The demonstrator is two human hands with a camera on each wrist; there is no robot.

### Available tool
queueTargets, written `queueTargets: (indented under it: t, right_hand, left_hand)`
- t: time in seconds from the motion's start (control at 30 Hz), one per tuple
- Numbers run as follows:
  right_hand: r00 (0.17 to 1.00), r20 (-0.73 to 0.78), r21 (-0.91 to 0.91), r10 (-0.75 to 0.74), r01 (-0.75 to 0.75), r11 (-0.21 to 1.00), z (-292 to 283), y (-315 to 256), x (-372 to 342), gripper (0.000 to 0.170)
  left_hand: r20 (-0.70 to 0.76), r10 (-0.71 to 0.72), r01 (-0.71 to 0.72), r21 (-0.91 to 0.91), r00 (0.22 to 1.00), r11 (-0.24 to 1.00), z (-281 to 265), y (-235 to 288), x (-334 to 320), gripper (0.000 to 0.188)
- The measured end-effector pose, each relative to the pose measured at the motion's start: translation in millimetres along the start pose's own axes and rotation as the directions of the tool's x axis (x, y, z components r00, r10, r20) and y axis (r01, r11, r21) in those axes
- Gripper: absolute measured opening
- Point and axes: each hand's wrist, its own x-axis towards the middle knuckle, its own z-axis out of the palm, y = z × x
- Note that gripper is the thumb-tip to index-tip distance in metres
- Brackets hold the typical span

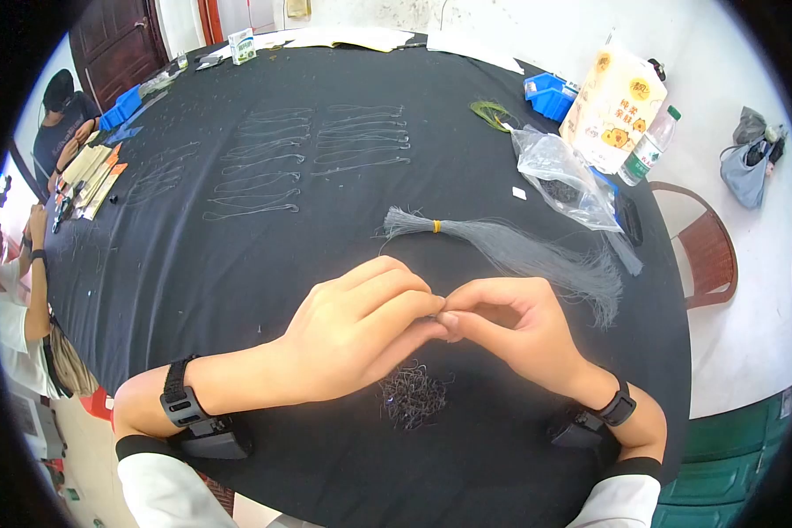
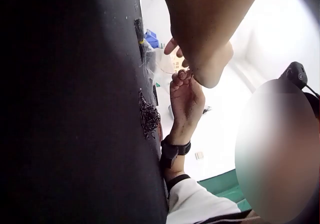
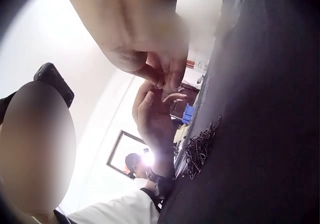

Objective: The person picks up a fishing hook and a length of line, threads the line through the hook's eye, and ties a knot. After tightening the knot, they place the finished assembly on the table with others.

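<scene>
Scarcely visible between meeting fingertips: a small item, too hidden to identify in any view. Blurred in the right wrist view: part of the nearer hand. Cut off by the dark lens rim at far left: a person in white point(image 1: 18, 361). Shown raised above the tabletop point(image 1: 308, 458): left hand point(image 1: 365, 321), back uppermost, fingers bent inward, tips closed in a pinch; right hand point(image 1: 528, 330) opposite, thumb and forefinger curved into a ring, pinching at the same point. Below, on the cloth: heap of dark hooks point(image 1: 414, 398). Beyond the right hand: banded bundle of pale strands point(image 1: 502, 244). Farther left, beyond a bare stretch: rows of looped lines point(image 1: 264, 141). At right, past the curved edge: chair point(image 1: 711, 251).
</scene>
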Motion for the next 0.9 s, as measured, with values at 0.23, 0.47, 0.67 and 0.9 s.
queueTargets:
  t: [0.23,0.47,0.67,0.9]
  right_hand:
    - [0.996,-0.039,-0.104,-0.082,0.078,0.992,1.6,2.2,1.2,0.012]
    - [0.996,0.092,-0.079,0.004,0.003,0.997,-3.7,-2.2,2.9,0.015]
    - [0.995,0.097,-0.082,-0.003,0.011,0.997,0.2,4.0,4.8,0.012]
    - [0.949,0.045,-0.559,-0.311,0.282,0.78,2.4,8.6,7.0,0.008]
  left_hand:
    - [0.01,-0.004,0.004,0.053,1.0,0.999,0.4,1.8,1.5,0.022]
    - [0.089,0.015,-0.012,-0.031,0.996,0.999,-3.0,-2.3,-3.2,0.014]
    - [0.056,-0.087,0.09,-0.055,0.995,0.994,-1.8,-4.2,-10.0,0.01]
    - [0.107,-0.349,0.365,-0.244,0.931,0.899,3.0,-8.8,-14.7,0.006]
